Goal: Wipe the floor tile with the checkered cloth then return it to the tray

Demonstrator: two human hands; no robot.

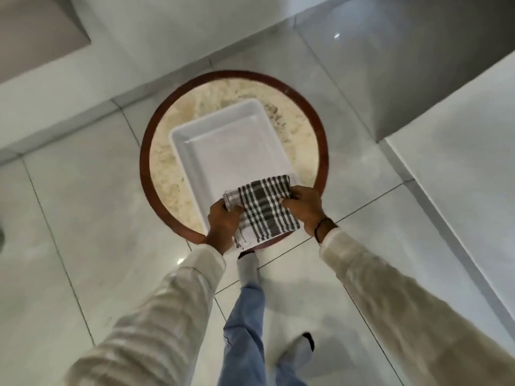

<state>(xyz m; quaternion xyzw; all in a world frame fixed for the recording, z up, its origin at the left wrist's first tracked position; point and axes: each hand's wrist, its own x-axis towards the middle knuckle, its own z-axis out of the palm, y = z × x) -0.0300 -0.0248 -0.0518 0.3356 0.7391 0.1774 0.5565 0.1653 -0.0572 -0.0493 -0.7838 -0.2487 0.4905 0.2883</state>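
Observation:
A folded grey-and-white checkered cloth [262,207] hangs over the near corner of a white rectangular tray [223,129]. The tray rests on a round table with a brown rim [145,151] and a beige stone top. My left hand [223,222] grips the cloth's left edge. My right hand [303,206] pinches its right edge. Both hands hold the cloth just above the tray's near rim, and its lower part drapes past the table edge. The inside of the tray is bare.
Glossy pale floor tiles [92,218] with dark grout lines surround the table. My legs in blue trousers [245,324] and white socks stand right below the table's near edge. A white wall or cabinet face [459,176] rises at the right.

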